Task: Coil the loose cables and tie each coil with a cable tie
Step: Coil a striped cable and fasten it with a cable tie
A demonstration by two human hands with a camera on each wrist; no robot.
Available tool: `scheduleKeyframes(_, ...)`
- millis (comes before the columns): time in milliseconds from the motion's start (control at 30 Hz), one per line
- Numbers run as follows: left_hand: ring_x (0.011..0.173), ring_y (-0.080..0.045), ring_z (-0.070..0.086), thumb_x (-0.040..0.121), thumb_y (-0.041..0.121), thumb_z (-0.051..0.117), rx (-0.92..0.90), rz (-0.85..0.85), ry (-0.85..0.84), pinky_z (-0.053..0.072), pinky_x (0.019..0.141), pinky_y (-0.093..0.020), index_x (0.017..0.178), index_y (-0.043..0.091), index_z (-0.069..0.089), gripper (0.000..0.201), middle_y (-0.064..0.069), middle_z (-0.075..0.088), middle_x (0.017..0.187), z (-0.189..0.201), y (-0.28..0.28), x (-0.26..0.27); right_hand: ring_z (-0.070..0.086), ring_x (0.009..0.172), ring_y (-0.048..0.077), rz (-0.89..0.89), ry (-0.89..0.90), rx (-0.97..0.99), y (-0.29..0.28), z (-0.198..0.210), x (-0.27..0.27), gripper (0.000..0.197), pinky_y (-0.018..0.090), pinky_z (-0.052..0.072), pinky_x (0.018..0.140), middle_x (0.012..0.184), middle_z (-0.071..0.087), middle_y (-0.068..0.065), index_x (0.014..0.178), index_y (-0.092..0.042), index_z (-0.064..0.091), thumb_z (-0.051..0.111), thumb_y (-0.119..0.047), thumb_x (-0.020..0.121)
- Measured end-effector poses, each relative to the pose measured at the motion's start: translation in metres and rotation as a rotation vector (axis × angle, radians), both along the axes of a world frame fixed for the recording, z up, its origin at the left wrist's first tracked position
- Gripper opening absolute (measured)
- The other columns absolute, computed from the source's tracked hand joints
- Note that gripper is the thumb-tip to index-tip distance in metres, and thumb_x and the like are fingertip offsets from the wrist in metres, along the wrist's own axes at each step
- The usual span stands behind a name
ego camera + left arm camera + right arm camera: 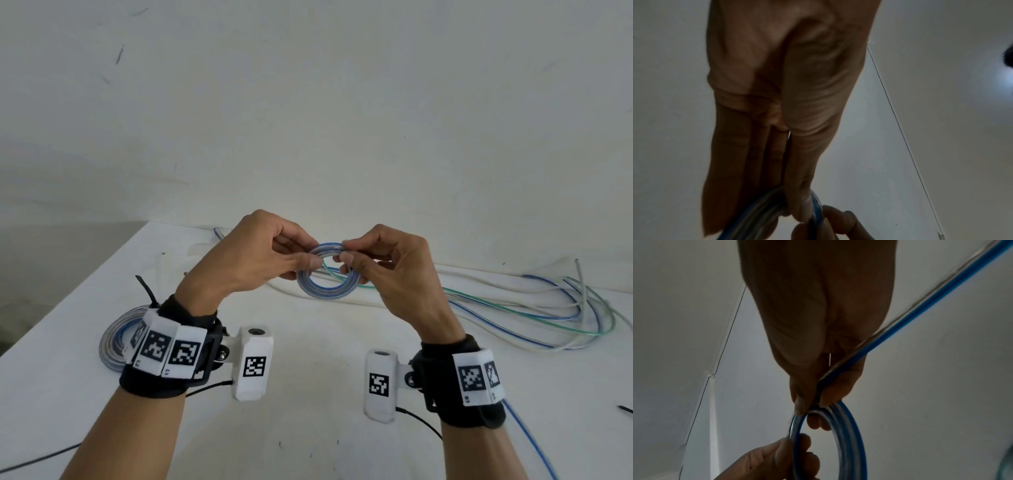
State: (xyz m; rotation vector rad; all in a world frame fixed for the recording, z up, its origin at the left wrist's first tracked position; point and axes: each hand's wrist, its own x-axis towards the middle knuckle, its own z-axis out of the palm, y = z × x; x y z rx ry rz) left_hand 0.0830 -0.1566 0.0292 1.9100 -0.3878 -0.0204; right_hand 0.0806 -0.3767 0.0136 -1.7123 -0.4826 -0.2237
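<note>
A small coil of clear-and-blue cable (327, 272) hangs in the air above the white table (308, 428), held between both hands. My left hand (274, 255) pinches its left side with thumb and fingers. My right hand (373, 263) pinches its upper right side, and the cable's free length (920, 308) runs out past this hand. In the right wrist view the coil (846, 443) shows as several turns below the fingertips. The left wrist view shows the coil (764, 216) edge-on under the thumb. No cable tie is on this coil.
A finished coil with a black cable tie (114, 337) lies at the table's left, partly behind my left wrist band. Loose blue, green and clear cables (548, 318) sprawl across the right side. A black tie end (625, 408) shows at the right edge.
</note>
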Motion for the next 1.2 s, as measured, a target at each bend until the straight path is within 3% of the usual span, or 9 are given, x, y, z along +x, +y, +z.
scheduleKeyframes(133,0.075,-0.024,0.076,0.079,0.011,0.084,-0.007,0.032,-0.078,0.063,0.073,-0.031,0.094,0.007,0.079,0.016,-0.01,0.077,0.078,-0.001,-0.001,0.001,0.074,0.076,0.027,-0.018,-0.02,-0.003,0.002,0.0,0.0,0.012,0.035,0.057,0.063,0.084,0.076,0.01,0.086,-0.014,0.073,0.076,-0.002,0.088)
scheduleKeyframes(300,0.072,-0.021,0.075,0.08,0.011,0.083,-0.082,0.107,-0.187,0.061,0.067,-0.026,0.093,0.006,0.078,0.014,-0.007,0.077,0.077,0.001,0.003,0.003,0.072,0.085,0.011,-0.052,-0.075,-0.002,-0.003,0.005,-0.001,0.021,0.027,0.06,0.064,0.095,0.078,-0.007,0.101,-0.024,0.076,0.066,-0.007,0.097)
scheduleKeyframes(500,0.081,-0.027,0.077,0.083,0.009,0.08,-0.234,0.122,-0.14,0.062,0.07,-0.032,0.097,0.005,0.077,0.015,-0.011,0.078,0.084,0.002,0.0,0.003,0.074,0.08,0.017,-0.125,-0.058,0.203,0.003,0.001,0.002,0.006,0.027,0.059,0.063,0.087,0.078,0.001,0.091,-0.012,0.073,0.075,-0.006,0.089)
scheduleKeyframes(667,0.08,-0.023,0.076,0.088,0.009,0.075,-0.429,0.162,-0.059,0.06,0.066,-0.027,0.1,0.0,0.074,0.015,-0.015,0.077,0.086,0.001,-0.008,0.004,0.076,0.097,0.023,0.028,0.074,0.247,0.001,0.005,-0.001,0.028,0.032,0.063,0.068,0.104,0.079,0.008,0.122,-0.016,0.068,0.065,-0.007,0.096)
scheduleKeyframes(733,0.078,-0.021,0.075,0.089,0.008,0.073,-0.52,0.171,-0.019,0.059,0.066,-0.025,0.102,-0.002,0.073,0.016,-0.015,0.077,0.087,0.0,-0.015,0.004,0.076,0.095,0.023,-0.009,0.047,0.284,0.005,0.006,-0.002,0.034,0.031,0.061,0.066,0.105,0.079,0.008,0.13,-0.018,0.063,0.065,-0.009,0.097)
scheduleKeyframes(833,0.079,-0.021,0.075,0.089,0.009,0.072,-0.594,0.156,0.021,0.059,0.069,-0.027,0.102,-0.001,0.072,0.016,-0.013,0.077,0.088,-0.002,-0.023,0.005,0.078,0.087,0.027,-0.165,0.015,0.446,0.016,0.004,-0.003,0.018,0.028,0.058,0.059,0.097,0.079,0.01,0.114,-0.011,0.06,0.066,-0.009,0.097)
scheduleKeyframes(933,0.08,-0.022,0.076,0.089,0.01,0.072,-0.611,0.161,0.03,0.06,0.07,-0.028,0.102,0.0,0.072,0.016,-0.013,0.077,0.088,-0.002,-0.021,0.005,0.077,0.087,0.028,-0.179,0.039,0.489,0.019,0.002,-0.002,0.007,0.028,0.058,0.059,0.094,0.079,0.012,0.099,-0.007,0.061,0.067,-0.009,0.096)
scheduleKeyframes(1067,0.081,-0.022,0.075,0.09,0.012,0.072,-0.611,0.176,0.025,0.06,0.07,-0.028,0.103,0.001,0.071,0.017,-0.013,0.077,0.089,-0.003,-0.015,0.006,0.076,0.09,0.024,-0.121,0.099,0.401,0.015,0.001,0.0,0.01,0.03,0.06,0.065,0.094,0.079,0.01,0.104,-0.008,0.065,0.069,-0.01,0.094)
scheduleKeyframes(1200,0.087,-0.024,0.075,0.092,0.013,0.07,-0.534,0.137,0.028,0.06,0.075,-0.031,0.11,-0.001,0.069,0.023,-0.017,0.076,0.094,-0.005,-0.015,0.007,0.076,0.089,0.02,-0.14,0.075,0.389,0.01,-0.003,0.004,0.01,0.026,0.058,0.063,0.095,0.079,0.01,0.103,-0.01,0.068,0.069,-0.006,0.094)
